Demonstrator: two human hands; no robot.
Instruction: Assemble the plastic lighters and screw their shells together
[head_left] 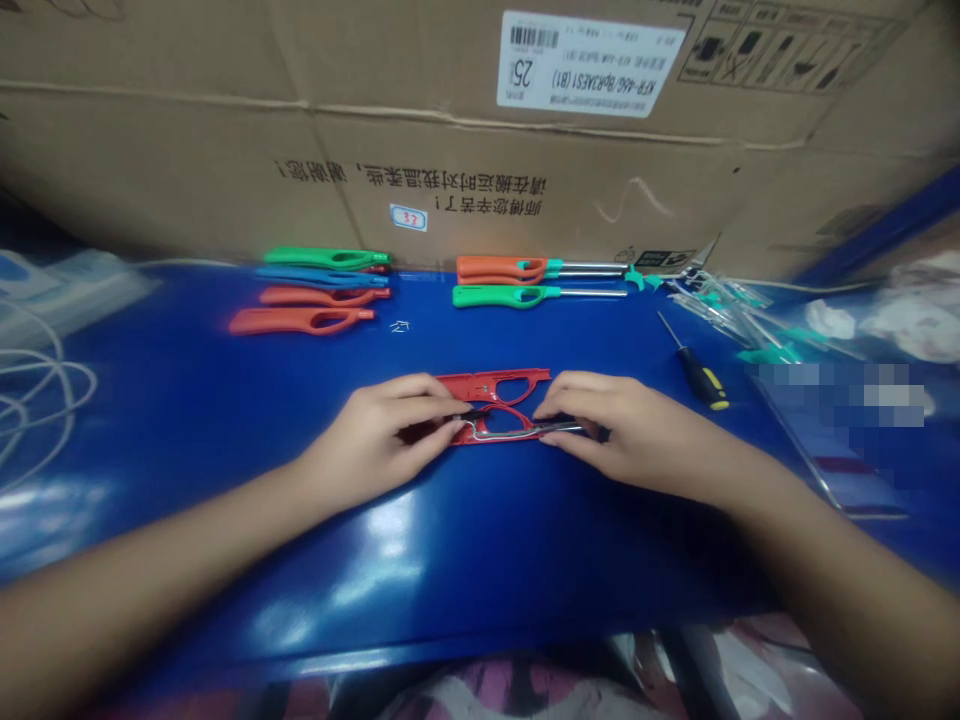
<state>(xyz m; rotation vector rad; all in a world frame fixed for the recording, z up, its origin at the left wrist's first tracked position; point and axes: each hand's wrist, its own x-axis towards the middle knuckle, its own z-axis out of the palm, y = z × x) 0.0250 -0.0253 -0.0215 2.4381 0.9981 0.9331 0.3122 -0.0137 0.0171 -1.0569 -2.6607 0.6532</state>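
Observation:
In the head view, two red lighter handle halves lie side by side before me. The far half (457, 386) is bare inside. In the near half (517, 413) a thin wire (491, 436) runs along the edge. My left hand (394, 425) is closed, its thumb and fingers pinching a small black part (474, 414) over the near half's left end. At the other end my right hand (622, 420) is closed on a thin metal tube (559, 428) that reaches into the near half. Its fingers hide the tube's far end.
Several handle shells (300, 320) lie at back left by small screws (400, 326). Assembled lighters (487, 297) lie at back centre. A screwdriver (701, 378), metal tubes with green parts (720, 310) and a clear bag (832, 440) are right; white cable (71, 385) coils left. A cardboard box (225, 150) stands behind.

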